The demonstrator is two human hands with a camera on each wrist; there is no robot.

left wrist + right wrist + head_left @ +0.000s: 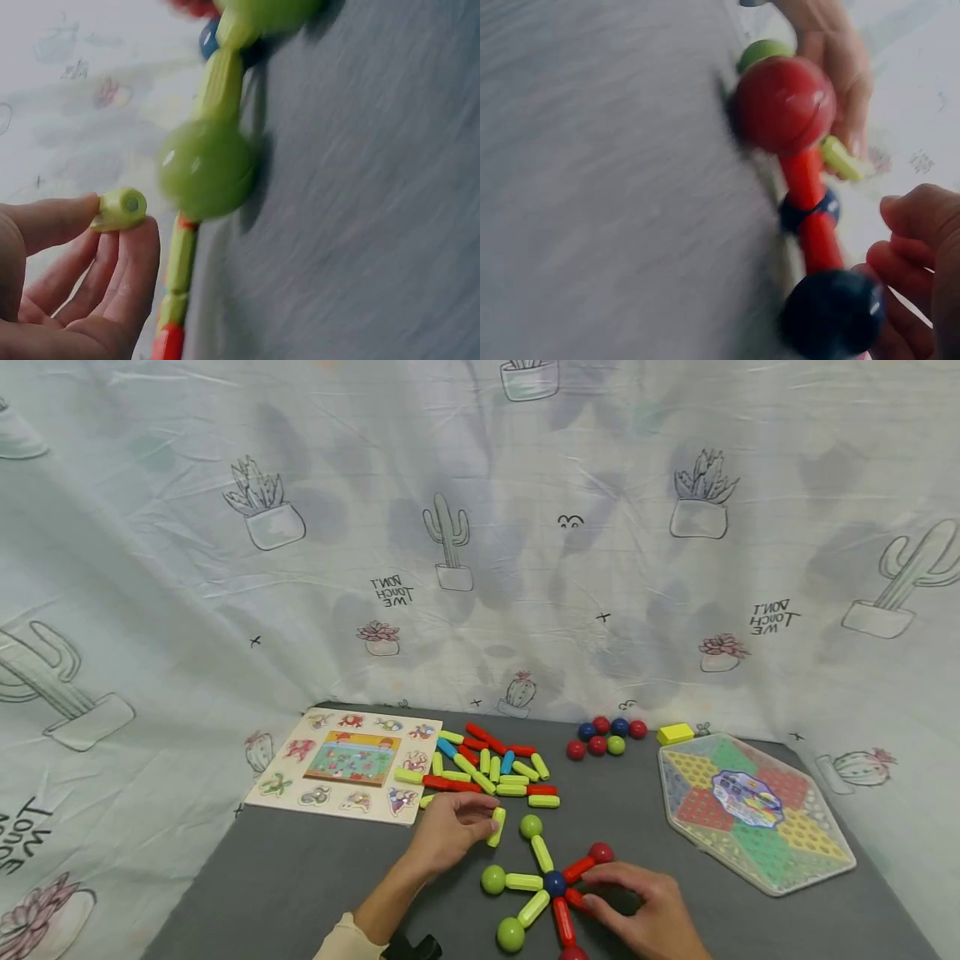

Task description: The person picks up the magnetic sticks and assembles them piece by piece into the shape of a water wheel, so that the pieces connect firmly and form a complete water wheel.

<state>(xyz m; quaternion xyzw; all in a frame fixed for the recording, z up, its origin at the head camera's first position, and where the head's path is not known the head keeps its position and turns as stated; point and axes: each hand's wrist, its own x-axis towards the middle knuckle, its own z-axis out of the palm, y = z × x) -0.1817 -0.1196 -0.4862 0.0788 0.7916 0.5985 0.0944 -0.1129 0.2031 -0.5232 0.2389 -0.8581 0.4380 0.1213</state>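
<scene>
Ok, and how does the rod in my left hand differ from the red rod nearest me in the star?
Colour: the held rod is yellow-green, the red rod bright red. State: the held rod is joined to nothing, while the red rod links the blue centre ball to a red ball. Contact: your left hand pinches the held rod; neither of your hands touches the red rod. Both are short and straight.

Grey tabletop [330, 877]: picture board [352, 760], rods [485, 762], loose balls [597, 745], yellow block [676, 733], hexagonal board [750, 810], ball-and-rod star [555, 883]
</scene>
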